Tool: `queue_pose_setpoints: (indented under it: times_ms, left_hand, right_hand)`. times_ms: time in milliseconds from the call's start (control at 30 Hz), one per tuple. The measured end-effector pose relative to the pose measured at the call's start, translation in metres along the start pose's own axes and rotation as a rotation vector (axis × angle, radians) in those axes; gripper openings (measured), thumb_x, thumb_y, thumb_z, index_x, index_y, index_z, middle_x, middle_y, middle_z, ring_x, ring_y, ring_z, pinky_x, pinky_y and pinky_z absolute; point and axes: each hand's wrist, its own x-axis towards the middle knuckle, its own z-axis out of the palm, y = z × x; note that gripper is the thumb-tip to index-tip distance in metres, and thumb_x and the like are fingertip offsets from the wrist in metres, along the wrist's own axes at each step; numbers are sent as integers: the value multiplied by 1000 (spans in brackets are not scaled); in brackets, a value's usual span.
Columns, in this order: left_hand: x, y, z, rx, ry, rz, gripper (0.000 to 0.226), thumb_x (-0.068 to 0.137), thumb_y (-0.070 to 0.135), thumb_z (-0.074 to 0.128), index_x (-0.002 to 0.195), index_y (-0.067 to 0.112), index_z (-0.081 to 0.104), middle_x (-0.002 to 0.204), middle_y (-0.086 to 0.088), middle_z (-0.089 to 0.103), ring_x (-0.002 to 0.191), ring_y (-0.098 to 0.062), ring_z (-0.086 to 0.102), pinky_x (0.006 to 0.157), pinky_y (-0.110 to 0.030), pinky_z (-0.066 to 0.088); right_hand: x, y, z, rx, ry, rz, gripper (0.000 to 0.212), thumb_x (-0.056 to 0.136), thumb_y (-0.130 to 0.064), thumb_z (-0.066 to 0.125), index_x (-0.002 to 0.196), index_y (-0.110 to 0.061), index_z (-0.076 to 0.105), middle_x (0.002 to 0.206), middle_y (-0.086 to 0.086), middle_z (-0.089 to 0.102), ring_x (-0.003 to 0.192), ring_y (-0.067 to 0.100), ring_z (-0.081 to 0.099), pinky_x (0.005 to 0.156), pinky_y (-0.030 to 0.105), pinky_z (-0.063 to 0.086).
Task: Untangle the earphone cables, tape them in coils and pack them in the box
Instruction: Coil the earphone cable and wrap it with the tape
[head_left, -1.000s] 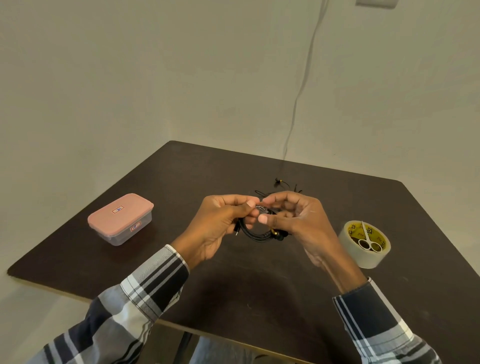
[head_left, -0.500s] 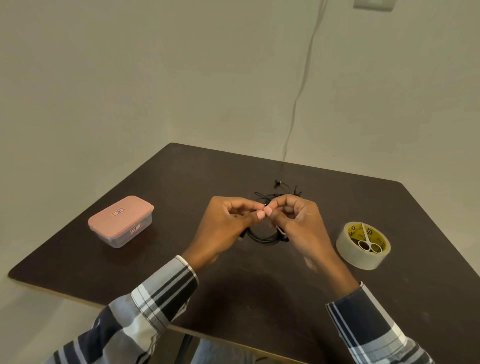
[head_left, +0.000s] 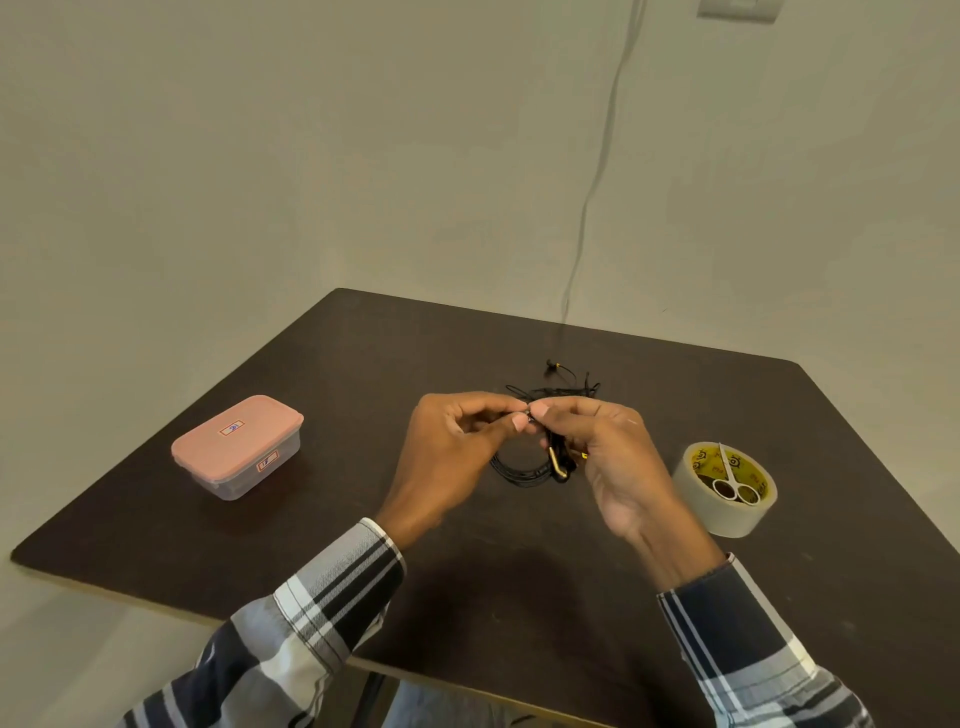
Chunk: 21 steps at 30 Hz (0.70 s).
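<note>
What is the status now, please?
Both hands, left and right, pinch the coiled black earphone cable. Second tangle behind. Pink-lidded box shut. Nothing blocks.

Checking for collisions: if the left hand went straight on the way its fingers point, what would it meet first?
Probably the right hand: the left hand points toward it, fingertips nearly touching over the earphone cable. Depth unclear.

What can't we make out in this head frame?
Head view only:
- Box: contents hidden by the pink lid and cloudy walls.
- Coil: top hidden by the left hand and right hand; any tape too small to tell.
- Tangle: near side behind the fingers.
- Scissors: blades washed out against the tape roll.
</note>
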Motion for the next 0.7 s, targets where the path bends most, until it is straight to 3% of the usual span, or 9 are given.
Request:
queue_pose_setpoints:
  times_ms: [133, 333, 433, 500, 600, 700]
  left_hand:
    - [3, 3, 3, -212, 5, -210, 6, 82, 2, 74, 86, 4, 78, 81, -13, 76, 89, -28, 73, 92, -44, 56]
    - [3, 0, 3, -377, 32, -443, 10, 80, 2, 73, 90, 1, 76, 86, -18, 75, 82, -23, 72, 85, -34, 57]
    - [3, -3, 0, -409, 15, -466, 23, 81, 12, 77, 101, 2, 74, 89, -15, 76, 79, -20, 72, 84, -34, 59]
    - [5, -5, -3, -352, 0, -453, 24, 79, 17, 79, 98, 4, 75, 85, -13, 76, 76, -19, 71, 80, -31, 59]
    - [8, -6, -5, -285, -8, -450, 17, 77, 13, 81, 89, 1, 76, 82, -14, 75, 73, -19, 71, 71, -24, 58]
    - [10, -8, -6, -307, -21, -480, 13, 77, 5, 78, 87, -3, 76, 78, -17, 73, 70, -20, 69, 74, -27, 58]
  right_hand:
    - [0, 2, 0, 19, -8, 75, 15, 84, -12, 74, 94, -2, 78, 83, 12, 74, 73, 16, 63, 76, 31, 51]
    - [1, 6, 0, 24, -18, 129, 21, 87, -14, 72, 100, 2, 76, 78, 11, 70, 68, 17, 63, 74, 36, 54]
    - [2, 7, 0, 28, 15, 111, 20, 87, -12, 72, 98, 4, 76, 77, 12, 70, 68, 20, 62, 72, 37, 53]
    - [1, 8, -1, -18, 7, 99, 19, 87, -14, 72, 97, 1, 77, 78, 12, 70, 69, 21, 63, 72, 37, 53]
    - [1, 8, 0, -60, -11, 109, 19, 86, -15, 73, 95, 0, 78, 79, 11, 71, 74, 21, 63, 75, 37, 53]
    - [3, 10, 1, -38, -14, 148, 17, 84, -13, 73, 94, 0, 78, 78, 10, 71, 76, 20, 64, 80, 41, 54]
